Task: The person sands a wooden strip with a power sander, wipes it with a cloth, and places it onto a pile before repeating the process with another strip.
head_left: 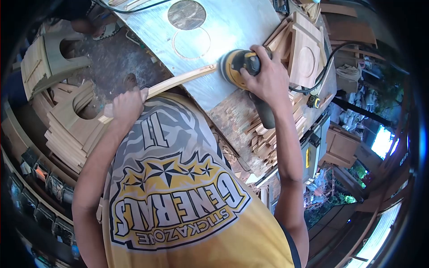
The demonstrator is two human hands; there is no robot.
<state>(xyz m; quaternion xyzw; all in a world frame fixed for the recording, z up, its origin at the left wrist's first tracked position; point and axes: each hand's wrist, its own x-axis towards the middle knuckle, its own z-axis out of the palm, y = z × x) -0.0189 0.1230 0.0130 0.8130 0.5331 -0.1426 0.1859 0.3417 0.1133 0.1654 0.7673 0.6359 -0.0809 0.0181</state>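
A long, narrow wooden strip [178,80] runs across the front edge of the metal-topped table [156,49]. My left hand [128,105] is closed round its near end. The far end meets the pad of a yellow and black power sander [237,67]. My right hand [268,78] grips the sander from above, fingers wrapped over its head. A grey cylindrical part of the sander hangs below my right wrist. Beside the strip, a round hole [187,14] and a thin ring outline [191,43] show in the metal surface.
Stacked wooden pieces with curved cut-outs [71,129] lie at the left. Wooden panels [305,58] and thin offcuts [266,143] are at the right, near a black cable [321,73] and a yellow tape measure [313,101]. Part of another person's foot [107,31] shows at upper left.
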